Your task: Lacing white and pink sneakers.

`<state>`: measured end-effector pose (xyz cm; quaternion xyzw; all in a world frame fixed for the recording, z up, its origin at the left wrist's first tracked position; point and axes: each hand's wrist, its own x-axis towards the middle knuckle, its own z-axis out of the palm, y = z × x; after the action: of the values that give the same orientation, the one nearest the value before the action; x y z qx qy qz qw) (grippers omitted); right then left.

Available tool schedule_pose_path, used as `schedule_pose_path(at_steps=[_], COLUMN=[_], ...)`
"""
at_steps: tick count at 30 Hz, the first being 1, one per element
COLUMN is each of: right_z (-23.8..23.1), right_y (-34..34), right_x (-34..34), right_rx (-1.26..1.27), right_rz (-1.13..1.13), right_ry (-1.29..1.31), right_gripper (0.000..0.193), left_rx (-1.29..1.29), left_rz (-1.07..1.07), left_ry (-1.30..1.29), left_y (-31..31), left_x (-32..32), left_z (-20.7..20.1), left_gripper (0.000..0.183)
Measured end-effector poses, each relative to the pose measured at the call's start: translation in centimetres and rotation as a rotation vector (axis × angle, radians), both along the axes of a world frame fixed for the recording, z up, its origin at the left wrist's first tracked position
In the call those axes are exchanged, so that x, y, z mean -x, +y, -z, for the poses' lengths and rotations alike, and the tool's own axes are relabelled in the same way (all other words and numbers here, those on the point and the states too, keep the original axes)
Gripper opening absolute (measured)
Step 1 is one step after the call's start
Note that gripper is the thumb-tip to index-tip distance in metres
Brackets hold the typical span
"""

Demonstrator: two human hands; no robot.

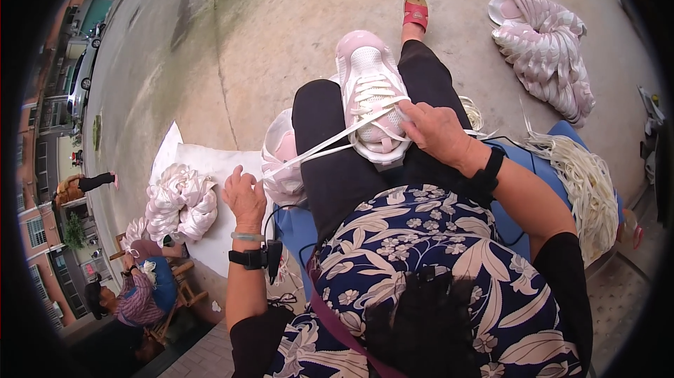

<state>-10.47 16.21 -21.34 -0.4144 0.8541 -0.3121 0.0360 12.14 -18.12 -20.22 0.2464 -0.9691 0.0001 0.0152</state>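
A pale pink and white sneaker lies across my thighs, its toe pointing away from me. White laces criss-cross its tongue. From its upper eyelets, two strands of white shoelace stretch left to my left hand, which is closed on them with curled fingers. My right hand grips the sneaker's right side near the collar, its fingertips at the edge beside the top lace. Whether it also pinches a lace is hard to see. Just left of my thigh sits a second pink and white sneaker, partly behind my leg.
A bundle of pink-white shoes rests on a white sheet at left; another shoe bundle lies on the ground at far right. Loose white laces drape over blue material beside my right arm. A seated person is at lower left.
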Motion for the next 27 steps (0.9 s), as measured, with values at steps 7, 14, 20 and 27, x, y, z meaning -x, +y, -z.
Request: schedule_pose_path(at_steps=[7, 14, 20, 27], right_z=[-1.0, -2.1, -2.2, -1.2], right_y=[0.3, 2.0, 4.7, 5.5], right_x=[-0.5, -0.2, 1.7, 1.3], right_rx=[0.154, -0.049, 0.114, 0.084], right_rz=[0.129, -0.013, 0.088, 0.053], right_ry=[-0.342, -0.245, -0.051, 0.07], right_gripper=[0.033, 0.015, 0.012, 0.011], left_rx=[-0.298, -0.245, -0.454, -0.824], left_rz=[0.507, 0.652, 0.561, 0.352], left_ry=[0.368, 0.34, 0.152, 0.037], left_y=[8.5, 12.3, 9.0, 7.2], left_x=[10.7, 13.2, 11.1, 8.8], left_z=[-2.1, -2.2, -4.4, -4.8], left_gripper=[0.022, 0.011, 0.004, 0.011])
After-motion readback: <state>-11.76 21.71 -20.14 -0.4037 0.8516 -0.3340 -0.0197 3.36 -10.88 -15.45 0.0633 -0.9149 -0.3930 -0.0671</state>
